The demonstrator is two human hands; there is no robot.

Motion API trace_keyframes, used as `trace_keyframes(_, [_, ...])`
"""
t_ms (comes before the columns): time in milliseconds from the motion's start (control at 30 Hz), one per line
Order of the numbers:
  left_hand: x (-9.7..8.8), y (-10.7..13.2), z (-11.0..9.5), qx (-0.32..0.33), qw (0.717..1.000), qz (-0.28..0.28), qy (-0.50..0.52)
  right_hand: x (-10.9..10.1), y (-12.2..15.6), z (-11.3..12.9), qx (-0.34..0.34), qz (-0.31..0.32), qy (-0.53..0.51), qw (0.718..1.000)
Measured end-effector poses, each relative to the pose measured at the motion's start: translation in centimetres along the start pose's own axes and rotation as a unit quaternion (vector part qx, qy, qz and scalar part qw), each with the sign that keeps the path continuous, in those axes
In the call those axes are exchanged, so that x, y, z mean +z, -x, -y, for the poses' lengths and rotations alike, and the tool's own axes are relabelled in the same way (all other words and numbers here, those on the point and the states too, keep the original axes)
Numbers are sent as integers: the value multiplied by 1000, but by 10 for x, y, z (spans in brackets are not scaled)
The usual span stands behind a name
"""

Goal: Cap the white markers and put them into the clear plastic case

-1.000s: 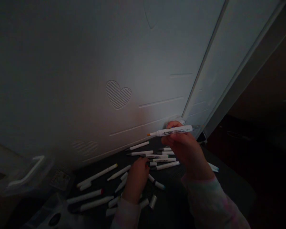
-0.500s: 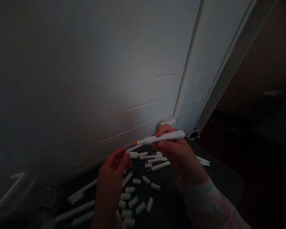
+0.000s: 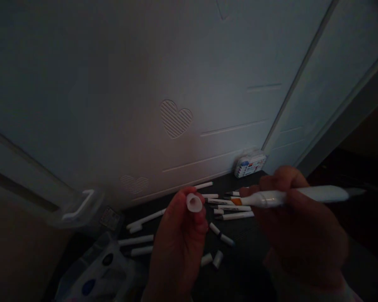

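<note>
My left hand (image 3: 178, 239) pinches a small white marker cap (image 3: 195, 204), its hollow end turned toward me. Level with it on the right, my right hand (image 3: 308, 235) grips a white marker (image 3: 324, 193) that lies nearly horizontal. The marker's orange tip (image 3: 236, 201) points left toward the cap, with a gap between them. A pointed grey tip shows at its other end. Below and behind both hands, several white markers (image 3: 236, 216) and loose caps (image 3: 206, 259) lie on the dark tabletop (image 3: 239, 268). My left hand hides some of them.
A white panel with embossed hearts (image 3: 176, 119) rises behind the tabletop. A boxed marker set (image 3: 250, 163) leans against it. At the left are a clear plastic case with a handle (image 3: 78, 205) and a crumpled plastic bag (image 3: 103, 272). The scene is dim.
The view has swung left and my hands look closer. My right hand has drawn the marker right, farther from the cap. My left hand has turned the cap's opening toward me.
</note>
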State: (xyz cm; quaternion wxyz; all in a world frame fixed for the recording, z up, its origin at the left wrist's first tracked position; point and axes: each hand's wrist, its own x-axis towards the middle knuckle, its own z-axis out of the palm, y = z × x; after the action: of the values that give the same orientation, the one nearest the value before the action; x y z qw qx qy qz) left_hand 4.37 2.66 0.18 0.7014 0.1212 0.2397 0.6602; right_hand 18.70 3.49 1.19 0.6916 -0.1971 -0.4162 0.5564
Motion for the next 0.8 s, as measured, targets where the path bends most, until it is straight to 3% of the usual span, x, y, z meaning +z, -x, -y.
trace_keyframes(100, [-1,-1,1,-5,1000,15,5,1,4,2,-10,3,14,1000])
trace_keyframes(400, [-4,-2,-1,58,994,66,-59,2,10,1,-14,47,19,999])
trace_keyframes(567, [-4,-2,-1,124,985,62,-103,3,9,-1,-7,71,10,997])
trace_keyframes(800, [-4,-3,-1,150,979,61,-121,3,7,-2,-1,85,9,996])
